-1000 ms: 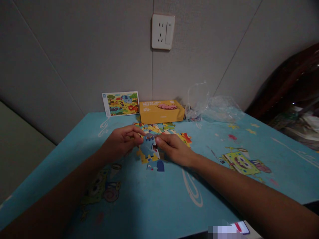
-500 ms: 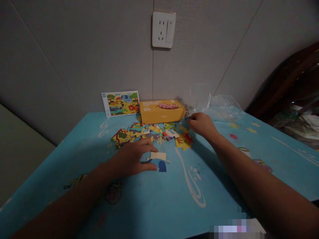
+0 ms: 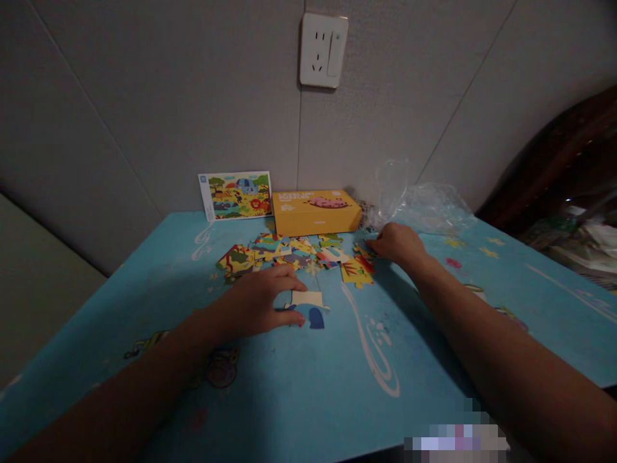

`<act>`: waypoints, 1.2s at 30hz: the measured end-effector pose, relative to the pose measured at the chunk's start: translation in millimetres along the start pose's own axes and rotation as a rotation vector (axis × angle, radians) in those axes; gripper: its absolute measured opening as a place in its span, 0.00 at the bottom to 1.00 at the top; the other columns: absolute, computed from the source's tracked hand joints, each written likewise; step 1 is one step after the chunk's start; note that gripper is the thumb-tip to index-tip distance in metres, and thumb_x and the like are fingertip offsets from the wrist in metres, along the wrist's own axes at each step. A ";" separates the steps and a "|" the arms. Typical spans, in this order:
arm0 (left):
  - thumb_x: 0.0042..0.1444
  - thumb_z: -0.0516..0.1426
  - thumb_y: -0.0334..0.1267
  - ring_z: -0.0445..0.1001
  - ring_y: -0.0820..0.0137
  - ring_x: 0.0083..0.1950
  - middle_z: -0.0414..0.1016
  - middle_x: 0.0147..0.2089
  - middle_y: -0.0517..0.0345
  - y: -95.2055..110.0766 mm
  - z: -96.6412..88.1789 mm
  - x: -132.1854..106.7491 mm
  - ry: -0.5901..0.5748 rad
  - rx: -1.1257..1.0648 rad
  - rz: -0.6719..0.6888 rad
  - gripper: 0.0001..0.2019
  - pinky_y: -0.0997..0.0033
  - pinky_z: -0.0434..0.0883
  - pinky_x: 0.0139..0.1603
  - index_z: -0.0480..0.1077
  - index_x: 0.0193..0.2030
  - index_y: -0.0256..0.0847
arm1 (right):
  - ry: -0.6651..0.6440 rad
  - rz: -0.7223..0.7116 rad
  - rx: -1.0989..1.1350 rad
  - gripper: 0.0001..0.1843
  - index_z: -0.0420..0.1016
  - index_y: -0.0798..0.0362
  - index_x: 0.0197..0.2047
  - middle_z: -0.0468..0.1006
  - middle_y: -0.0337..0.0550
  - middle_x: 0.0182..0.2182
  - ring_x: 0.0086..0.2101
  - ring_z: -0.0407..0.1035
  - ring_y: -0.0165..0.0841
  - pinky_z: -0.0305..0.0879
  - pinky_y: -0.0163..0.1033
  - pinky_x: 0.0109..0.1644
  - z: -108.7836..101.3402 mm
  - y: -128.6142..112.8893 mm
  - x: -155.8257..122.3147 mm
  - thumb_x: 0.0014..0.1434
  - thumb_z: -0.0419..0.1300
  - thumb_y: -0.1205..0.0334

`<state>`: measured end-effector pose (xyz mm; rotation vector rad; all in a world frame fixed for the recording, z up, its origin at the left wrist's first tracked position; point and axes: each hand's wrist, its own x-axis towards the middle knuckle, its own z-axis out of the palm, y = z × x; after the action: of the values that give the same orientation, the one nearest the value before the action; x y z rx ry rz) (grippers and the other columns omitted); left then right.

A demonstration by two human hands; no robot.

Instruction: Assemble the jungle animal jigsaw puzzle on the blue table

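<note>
My left hand [image 3: 267, 299] rests on the table, its thumb and fingertips at opposite edges of a blue and cream puzzle piece [image 3: 315, 316]. That piece lies flat, its left part covered by my fingers. My right hand [image 3: 398, 243] is at the right end of a loose pile of puzzle pieces [image 3: 294, 251], fingers bent and pinched together. What they hold, if anything, is hidden. Just left of those fingertips lies a yellow puzzle piece with red marks [image 3: 357, 272].
A yellow puzzle box [image 3: 315, 222] stands behind the pile against the wall. To its left leans a picture card [image 3: 236, 196] with animals. Crumpled clear plastic [image 3: 434, 206] lies at the back right. A blue patterned cloth [image 3: 299, 392] covers the table.
My right hand has come down and slightly nearer to me, from beside the box to the pile's right edge. My left hand stays at the blue and cream puzzle piece.
</note>
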<state>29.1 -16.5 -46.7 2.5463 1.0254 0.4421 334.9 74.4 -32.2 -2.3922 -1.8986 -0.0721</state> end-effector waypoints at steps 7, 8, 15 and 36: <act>0.63 0.55 0.37 0.74 0.65 0.47 0.76 0.43 0.54 -2.4 1.4 2.4 0.068 0.020 -0.021 0.11 0.63 0.69 0.51 0.74 0.49 0.40 | -0.018 -0.194 0.106 0.24 0.82 0.56 0.34 0.82 0.57 0.31 0.33 0.76 0.42 0.61 0.39 0.32 -14.0 -25.4 -20.3 0.61 0.54 0.45; 0.63 0.54 0.37 0.74 0.65 0.46 0.76 0.42 0.54 -2.1 1.3 2.9 0.075 0.020 -0.032 0.11 0.64 0.69 0.50 0.74 0.49 0.40 | -0.030 -0.248 0.136 0.26 0.82 0.55 0.33 0.81 0.55 0.29 0.32 0.75 0.41 0.60 0.39 0.32 -13.0 -29.9 -23.9 0.60 0.54 0.42; 0.55 0.63 0.46 0.74 0.66 0.43 0.74 0.43 0.56 5.4 -3.5 1.5 0.012 0.029 -0.095 0.14 0.67 0.67 0.45 0.75 0.45 0.43 | -0.120 -0.353 0.184 0.34 0.78 0.54 0.35 0.80 0.51 0.33 0.30 0.71 0.38 0.55 0.38 0.29 0.3 -45.3 -39.5 0.47 0.61 0.29; 0.44 0.67 0.60 0.74 0.59 0.48 0.72 0.48 0.51 9.5 -0.8 -0.9 -0.033 0.064 -0.031 0.31 0.63 0.69 0.46 0.73 0.50 0.43 | -0.247 -0.538 1.035 0.15 0.68 0.55 0.24 0.64 0.35 0.18 0.20 0.55 0.25 0.49 0.33 0.23 -6.6 -43.7 -38.4 0.50 0.60 0.51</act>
<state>33.8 -23.3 -42.0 2.5811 1.0822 0.3631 283.7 46.4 -27.5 -1.2284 -1.8972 0.9461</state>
